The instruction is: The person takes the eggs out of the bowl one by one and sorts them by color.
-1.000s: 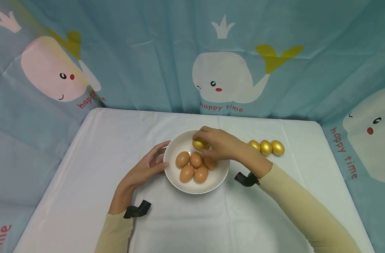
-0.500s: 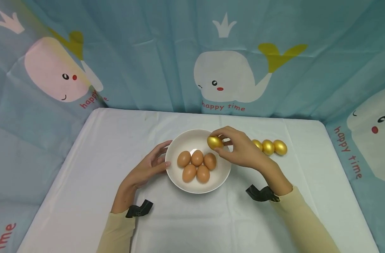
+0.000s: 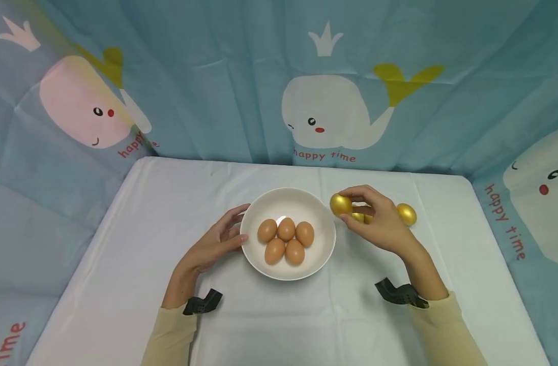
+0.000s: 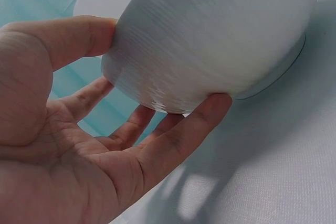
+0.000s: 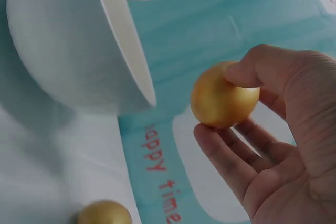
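A white bowl (image 3: pixel 288 202) on the table holds several brown eggs (image 3: pixel 274 251). My left hand (image 3: pixel 216 241) holds the bowl at its left side, thumb at the rim and fingers spread against the outer wall, as the left wrist view shows. My right hand (image 3: pixel 379 218) pinches a golden egg (image 5: pixel 215 98) between thumb and fingertips, raised just right of the bowl's rim. Other golden eggs lie in a row on the table; one golden egg (image 3: pixel 406 214) shows whole, while the rest are partly hidden behind my right hand.
A white cloth (image 3: pixel 260 325) covers the table. Blue curtains (image 3: pixel 233 101) printed with whales hang close behind the table and along both sides. Another golden egg (image 5: pixel 105 214) sits low in the right wrist view, below the bowl.
My right hand has carried the golden egg from over the bowl out past its right rim, uncovering the brown eggs. The left hand stays at the bowl.
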Demonstrator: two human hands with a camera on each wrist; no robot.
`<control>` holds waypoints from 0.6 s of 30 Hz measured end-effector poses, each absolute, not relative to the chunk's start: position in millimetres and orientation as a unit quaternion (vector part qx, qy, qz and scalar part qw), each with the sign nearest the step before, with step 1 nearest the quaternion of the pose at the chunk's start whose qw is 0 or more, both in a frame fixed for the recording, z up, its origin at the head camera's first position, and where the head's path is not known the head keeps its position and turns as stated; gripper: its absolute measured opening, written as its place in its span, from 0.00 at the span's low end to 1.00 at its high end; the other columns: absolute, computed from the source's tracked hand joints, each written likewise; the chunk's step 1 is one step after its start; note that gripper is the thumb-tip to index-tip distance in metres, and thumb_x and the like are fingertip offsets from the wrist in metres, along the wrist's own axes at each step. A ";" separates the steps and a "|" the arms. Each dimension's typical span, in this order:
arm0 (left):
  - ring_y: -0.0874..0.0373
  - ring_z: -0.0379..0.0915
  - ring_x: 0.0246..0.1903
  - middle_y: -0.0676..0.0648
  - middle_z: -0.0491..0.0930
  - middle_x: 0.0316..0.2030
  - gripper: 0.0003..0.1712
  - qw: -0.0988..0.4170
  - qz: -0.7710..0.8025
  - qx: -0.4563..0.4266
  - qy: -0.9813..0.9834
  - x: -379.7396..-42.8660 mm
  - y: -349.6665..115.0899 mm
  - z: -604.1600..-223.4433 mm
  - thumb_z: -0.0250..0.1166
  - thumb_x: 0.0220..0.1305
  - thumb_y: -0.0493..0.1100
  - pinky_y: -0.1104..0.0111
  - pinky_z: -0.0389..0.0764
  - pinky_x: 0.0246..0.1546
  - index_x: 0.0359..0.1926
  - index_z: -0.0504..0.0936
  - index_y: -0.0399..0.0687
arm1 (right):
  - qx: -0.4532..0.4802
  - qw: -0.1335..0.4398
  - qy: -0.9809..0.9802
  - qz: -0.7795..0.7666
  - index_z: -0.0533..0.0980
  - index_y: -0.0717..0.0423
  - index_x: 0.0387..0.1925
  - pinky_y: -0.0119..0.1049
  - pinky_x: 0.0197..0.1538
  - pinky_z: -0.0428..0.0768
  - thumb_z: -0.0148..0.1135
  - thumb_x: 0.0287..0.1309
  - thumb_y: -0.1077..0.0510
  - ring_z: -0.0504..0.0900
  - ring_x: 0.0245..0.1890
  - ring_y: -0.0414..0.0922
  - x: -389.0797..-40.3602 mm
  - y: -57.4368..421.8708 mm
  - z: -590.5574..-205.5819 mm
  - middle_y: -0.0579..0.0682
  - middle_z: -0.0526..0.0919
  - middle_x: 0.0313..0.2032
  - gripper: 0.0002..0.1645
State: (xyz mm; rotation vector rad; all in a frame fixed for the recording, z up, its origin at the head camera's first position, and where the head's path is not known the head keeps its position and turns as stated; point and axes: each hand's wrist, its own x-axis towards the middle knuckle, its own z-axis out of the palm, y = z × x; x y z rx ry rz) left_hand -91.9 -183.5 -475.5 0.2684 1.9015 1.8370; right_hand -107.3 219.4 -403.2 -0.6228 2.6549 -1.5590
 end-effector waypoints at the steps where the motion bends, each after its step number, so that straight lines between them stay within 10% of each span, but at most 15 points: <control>1: 0.37 0.70 0.73 0.39 0.60 0.78 0.45 0.239 0.671 0.099 0.694 -92.1 -183.9 -475.4 0.66 0.73 0.36 0.58 0.88 0.53 0.82 0.57 0.65 | -0.196 -0.006 0.842 -0.503 0.79 0.53 0.61 0.23 0.58 0.83 0.73 0.63 0.66 0.81 0.57 0.32 -105.9 222.6 -403.2 0.50 0.83 0.58 0.26; 18: 0.37 0.71 0.72 0.39 0.61 0.77 0.45 0.239 0.672 0.097 0.694 -91.7 -184.0 -475.8 0.66 0.72 0.37 0.58 0.87 0.55 0.82 0.57 0.66 | -0.103 -0.121 0.808 -0.568 0.73 0.70 0.63 0.19 0.53 0.83 0.67 0.60 0.78 0.82 0.56 0.36 -86.6 291.8 -420.4 0.43 0.81 0.57 0.29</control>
